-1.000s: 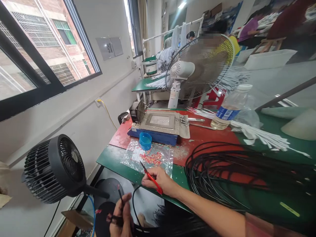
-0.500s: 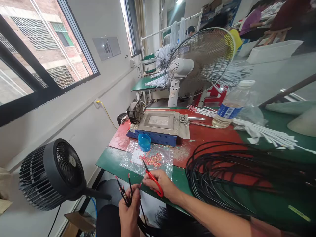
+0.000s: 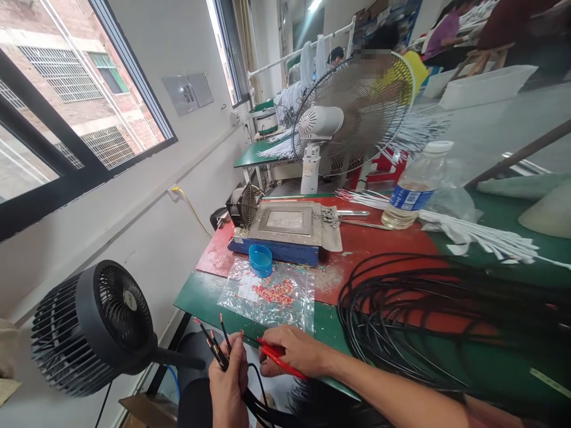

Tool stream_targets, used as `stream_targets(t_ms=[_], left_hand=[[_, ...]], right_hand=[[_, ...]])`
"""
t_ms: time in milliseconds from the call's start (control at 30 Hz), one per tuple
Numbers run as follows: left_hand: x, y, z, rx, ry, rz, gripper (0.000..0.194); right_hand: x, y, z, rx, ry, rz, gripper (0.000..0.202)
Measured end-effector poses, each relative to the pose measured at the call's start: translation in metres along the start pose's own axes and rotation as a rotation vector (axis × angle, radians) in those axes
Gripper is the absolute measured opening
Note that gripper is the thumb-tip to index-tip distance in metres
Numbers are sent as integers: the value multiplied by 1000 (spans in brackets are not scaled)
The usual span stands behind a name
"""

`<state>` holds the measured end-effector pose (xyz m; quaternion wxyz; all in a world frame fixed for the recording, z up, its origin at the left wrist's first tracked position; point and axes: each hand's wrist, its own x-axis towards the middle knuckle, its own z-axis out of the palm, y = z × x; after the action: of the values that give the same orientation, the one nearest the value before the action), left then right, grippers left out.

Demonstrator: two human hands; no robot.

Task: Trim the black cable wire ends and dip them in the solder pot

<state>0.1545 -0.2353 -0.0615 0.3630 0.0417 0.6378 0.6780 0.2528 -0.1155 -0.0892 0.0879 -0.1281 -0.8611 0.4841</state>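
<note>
My left hand (image 3: 228,377) is closed around a bunch of black cables (image 3: 219,355), whose stripped ends with reddish wires stick up past the thumb. One cable end shows at the thumb tip, facing the tool. My right hand (image 3: 297,351) grips red-handled scissors (image 3: 282,361); their dark, thin blades point left toward that end. Whether the blades touch it I cannot tell. Below my hands the cables trail down over my lap. Just beyond, on the table, lies a clear plastic bag (image 3: 297,309) with many small red and yellow scraps (image 3: 276,292) on it.
A blue round cup (image 3: 260,261) stands before a blue-based heated pot (image 3: 285,252). To the right lie coiled black cables (image 3: 379,309), a bottle (image 3: 408,199) and white cables (image 3: 486,235). Fans stand at left (image 3: 96,324) and behind the table (image 3: 323,125). Other people sit farther back.
The scissors have swung from pointing up to pointing left, toward the cable end. My right hand has turned and lowered slightly. My left hand still holds the cables, a little farther left.
</note>
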Motion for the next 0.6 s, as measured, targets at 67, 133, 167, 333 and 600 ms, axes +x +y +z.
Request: stream_targets(t_ms=[67,133,167,333,600], left_hand=[[3,-2,-1,31,24,4,41],[8,-5,-2,72,50,-5,46],[11,-7,-3,94,58,-6,46],[20,-8,-7,204,60,58,45],[19,0,2,209,38,52,44]], right_hand=[[1,2,0,-3,-33,27,48],[3,4,-1,-10,-45,60,50],[3,5,-2,-16,-46,75,51],[4,11,-3,0,-36,94,53],[3,9,-7,168,-14,142,50]])
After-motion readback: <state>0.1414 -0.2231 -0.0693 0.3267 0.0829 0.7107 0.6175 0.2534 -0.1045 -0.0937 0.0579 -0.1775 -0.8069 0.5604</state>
